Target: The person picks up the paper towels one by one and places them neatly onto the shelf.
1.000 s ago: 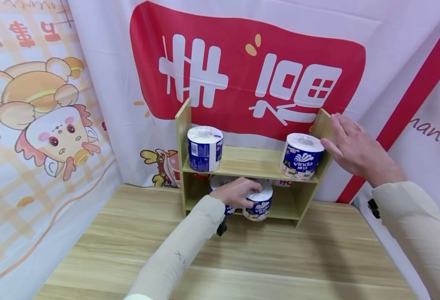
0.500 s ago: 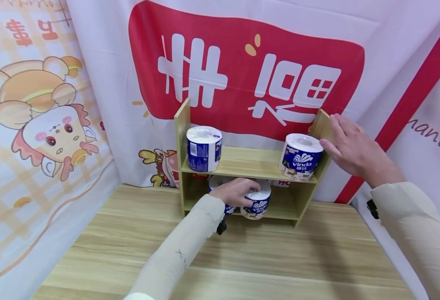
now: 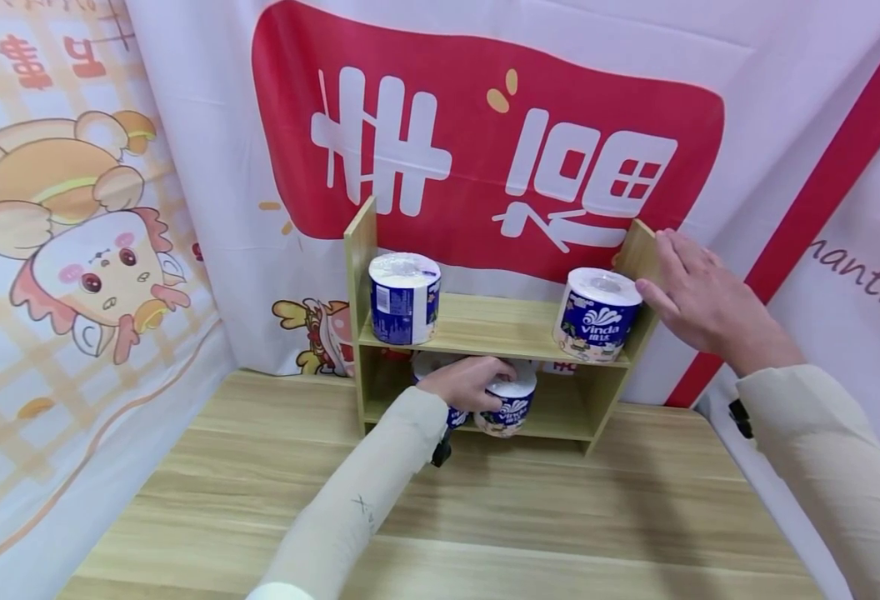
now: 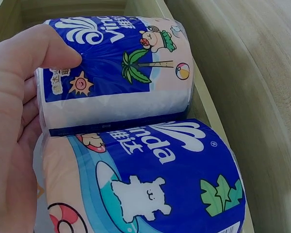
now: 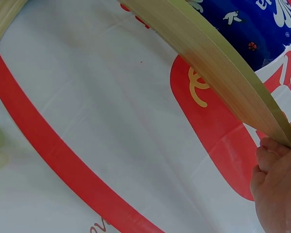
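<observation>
4 rolls sit on the shelf [image 3: 485,329]; left hand [image 3: 466,382] grips a lower roll [image 3: 511,406], right hand [image 3: 698,300] flat against its side.

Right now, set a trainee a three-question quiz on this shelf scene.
1. How many paper rolls stand on the top shelf?
2. True or false: the left hand grips a roll on the lower shelf.
3. What does the right hand rest on? A) the table B) the shelf's right side panel C) a roll

Key: 1. Two, the left roll and the right roll. 2. True, it grips the lower roll. 3. B.
</observation>
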Tool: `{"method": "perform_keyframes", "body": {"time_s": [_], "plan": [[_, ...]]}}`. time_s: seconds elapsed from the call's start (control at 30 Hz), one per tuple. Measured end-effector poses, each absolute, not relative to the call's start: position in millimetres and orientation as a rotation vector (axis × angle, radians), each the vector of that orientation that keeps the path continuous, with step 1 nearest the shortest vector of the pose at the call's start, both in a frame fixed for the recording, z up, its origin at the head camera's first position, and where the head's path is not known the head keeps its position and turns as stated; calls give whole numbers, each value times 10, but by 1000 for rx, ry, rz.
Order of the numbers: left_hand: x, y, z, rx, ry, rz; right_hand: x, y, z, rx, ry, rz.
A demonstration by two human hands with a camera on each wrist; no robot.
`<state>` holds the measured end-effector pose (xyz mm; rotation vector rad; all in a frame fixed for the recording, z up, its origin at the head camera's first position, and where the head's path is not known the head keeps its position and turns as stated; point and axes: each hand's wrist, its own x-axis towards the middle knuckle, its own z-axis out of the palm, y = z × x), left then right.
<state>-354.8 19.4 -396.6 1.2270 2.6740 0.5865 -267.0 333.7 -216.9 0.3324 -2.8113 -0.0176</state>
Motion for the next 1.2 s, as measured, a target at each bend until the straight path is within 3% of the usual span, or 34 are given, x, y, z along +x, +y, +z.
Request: {"method": "perform_keyframes", "body": {"time_s": [0.7, 1.2], "plan": [[-3487, 182, -3912, 1099, 2707, 583, -2686, 3323, -2164, 323, -2823, -35], [-3461, 172, -3928, 1146, 2692, 598, -2687, 3340, -2173, 329, -2812, -20]]}}
